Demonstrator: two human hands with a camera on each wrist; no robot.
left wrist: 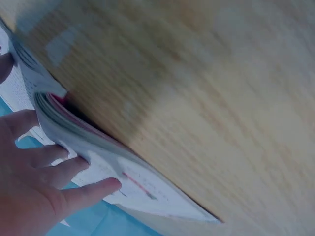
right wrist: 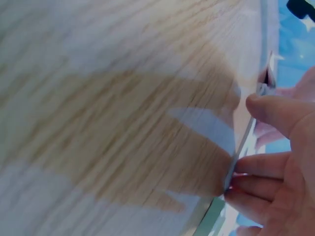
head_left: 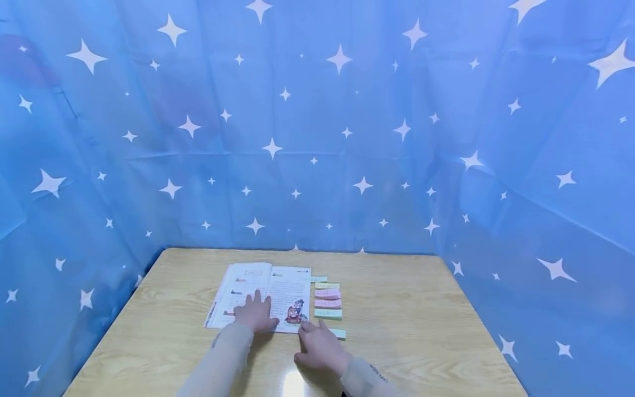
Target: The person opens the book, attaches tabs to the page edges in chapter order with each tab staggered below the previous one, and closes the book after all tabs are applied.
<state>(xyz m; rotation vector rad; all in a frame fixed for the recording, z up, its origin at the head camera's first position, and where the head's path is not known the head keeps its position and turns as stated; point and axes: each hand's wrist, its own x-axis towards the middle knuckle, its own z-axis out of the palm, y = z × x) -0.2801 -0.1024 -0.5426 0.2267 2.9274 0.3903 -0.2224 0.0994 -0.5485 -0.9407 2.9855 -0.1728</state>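
An open book (head_left: 292, 286) with printed text and a cartoon picture lies on the table. My left hand (head_left: 255, 313) rests on it near the centre fold, fingers spread; the left wrist view shows the curved page block (left wrist: 88, 132) beside those fingers. At the book's lower right corner is my right hand (head_left: 321, 346), its fingertips right at the page edge and its fingers nearly straight in the right wrist view. A green paper strip (head_left: 339, 334) sticks out beyond this hand, partly hidden by it. Another pale green strip (head_left: 319, 279) overlaps the book's upper right edge.
Along the book's right side lie a yellow strip (head_left: 327, 285), pink strips (head_left: 327, 294) and a green strip (head_left: 328, 314), all with handwriting. The wooden table (head_left: 407, 320) extends around the book. Blue star-patterned cloth (head_left: 317, 193) hangs at the back and both sides.
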